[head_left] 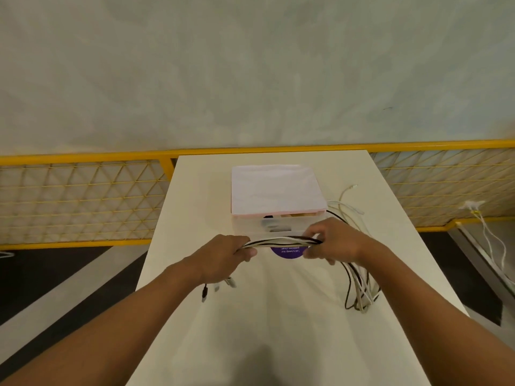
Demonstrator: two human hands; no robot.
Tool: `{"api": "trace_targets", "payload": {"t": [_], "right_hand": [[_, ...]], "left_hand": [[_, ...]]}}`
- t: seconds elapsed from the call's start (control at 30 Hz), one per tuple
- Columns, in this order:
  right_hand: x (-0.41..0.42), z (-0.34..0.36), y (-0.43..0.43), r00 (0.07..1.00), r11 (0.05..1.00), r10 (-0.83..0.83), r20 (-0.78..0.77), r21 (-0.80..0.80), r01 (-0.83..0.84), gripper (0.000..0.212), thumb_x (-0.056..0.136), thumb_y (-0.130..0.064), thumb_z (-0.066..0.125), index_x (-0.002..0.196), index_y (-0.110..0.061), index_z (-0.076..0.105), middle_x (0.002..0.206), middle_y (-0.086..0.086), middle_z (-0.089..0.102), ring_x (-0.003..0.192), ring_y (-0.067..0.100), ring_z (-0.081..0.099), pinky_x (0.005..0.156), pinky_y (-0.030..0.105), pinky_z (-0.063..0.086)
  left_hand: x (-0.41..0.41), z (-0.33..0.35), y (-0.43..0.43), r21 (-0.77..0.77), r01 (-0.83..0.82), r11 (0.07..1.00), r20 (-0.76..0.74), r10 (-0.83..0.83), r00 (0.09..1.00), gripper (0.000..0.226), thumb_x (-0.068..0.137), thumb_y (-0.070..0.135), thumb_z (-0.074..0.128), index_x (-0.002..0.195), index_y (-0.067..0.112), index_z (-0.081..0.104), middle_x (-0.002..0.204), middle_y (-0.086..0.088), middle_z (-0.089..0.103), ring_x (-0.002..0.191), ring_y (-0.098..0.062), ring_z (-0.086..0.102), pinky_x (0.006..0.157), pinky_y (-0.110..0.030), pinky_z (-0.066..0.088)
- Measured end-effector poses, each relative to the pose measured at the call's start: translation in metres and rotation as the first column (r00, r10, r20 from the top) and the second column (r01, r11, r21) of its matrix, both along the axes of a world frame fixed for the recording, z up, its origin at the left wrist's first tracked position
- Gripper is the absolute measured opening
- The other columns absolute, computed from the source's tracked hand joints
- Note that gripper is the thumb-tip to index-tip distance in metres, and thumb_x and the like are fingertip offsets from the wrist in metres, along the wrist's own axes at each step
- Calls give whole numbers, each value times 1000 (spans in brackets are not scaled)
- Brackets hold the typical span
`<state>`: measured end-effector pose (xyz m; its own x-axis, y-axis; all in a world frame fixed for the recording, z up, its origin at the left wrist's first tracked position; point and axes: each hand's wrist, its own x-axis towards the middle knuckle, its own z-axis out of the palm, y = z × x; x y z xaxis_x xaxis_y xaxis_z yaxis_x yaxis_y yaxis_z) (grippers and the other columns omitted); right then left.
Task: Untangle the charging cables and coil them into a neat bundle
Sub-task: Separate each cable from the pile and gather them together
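Charging cables [281, 240] stretched just in front of the plastic box [274, 196]. Left hand [223, 259] and right hand [331, 240] both gripped them. They looked soft and floppy; holding near the plugs [216, 288] seemed best.

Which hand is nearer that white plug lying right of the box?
Right. The right hand sits just this side of the white plug; the left hand grips the cables further left.

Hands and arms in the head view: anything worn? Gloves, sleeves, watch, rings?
Nothing worn shows. The left hand and right hand are gloveless, with no rings or markings visible. The left forearm and right forearm are bare down to the frame edge: no sleeves, watch or wristband.
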<state>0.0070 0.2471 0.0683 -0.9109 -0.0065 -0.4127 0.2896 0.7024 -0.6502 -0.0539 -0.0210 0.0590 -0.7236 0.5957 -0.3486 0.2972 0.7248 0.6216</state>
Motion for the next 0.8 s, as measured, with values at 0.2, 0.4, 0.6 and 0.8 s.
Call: {"api": "trace_targets", "payload": {"t": [0.2, 0.4, 0.6, 0.8], "right_hand": [[-9, 33, -55, 970, 980, 201, -138, 37, -198, 19, 84, -35, 77, 94, -20, 73, 88, -4, 70, 79, 15, 65, 70, 32, 52], [-2, 55, -43, 967, 998, 52, -250, -14, -57, 15, 92, -36, 70, 99, -23, 75, 89, -4, 73, 85, 17, 69, 76, 35, 58], [5, 79, -28, 955, 939, -152, -254, -339, 59, 10, 92, -23, 72, 95, -17, 78, 72, -9, 68, 57, 1, 57, 53, 13, 39], [14, 98, -13, 962, 906, -165, -218, -419, 61, 14, 93, -26, 71, 102, -18, 77, 62, -6, 52, 57, 12, 37, 53, 25, 31]], "left_hand": [[7, 23, 37, -17, 92, 996, -188, -94, 978, 37, 103, 18, 48, 70, 34, 46, 67, 11, 49, 60, -8, 45, 54, -16, 30], [3, 36, 26, 194, -50, 980, -138, 78, 987, 17, 100, 30, 57, 87, 18, 58, 71, 2, 63, 52, -6, 61, 47, -15, 41], [7, 51, 27, 386, -107, 916, 12, 111, 994, 15, 97, 38, 60, 87, 27, 61, 66, 3, 66, 62, -12, 63, 57, -22, 49], [14, 79, 35, 518, -248, 819, 266, 122, 956, 28, 100, 36, 53, 94, 13, 66, 60, 3, 48, 54, -12, 44, 50, -25, 39]]}}
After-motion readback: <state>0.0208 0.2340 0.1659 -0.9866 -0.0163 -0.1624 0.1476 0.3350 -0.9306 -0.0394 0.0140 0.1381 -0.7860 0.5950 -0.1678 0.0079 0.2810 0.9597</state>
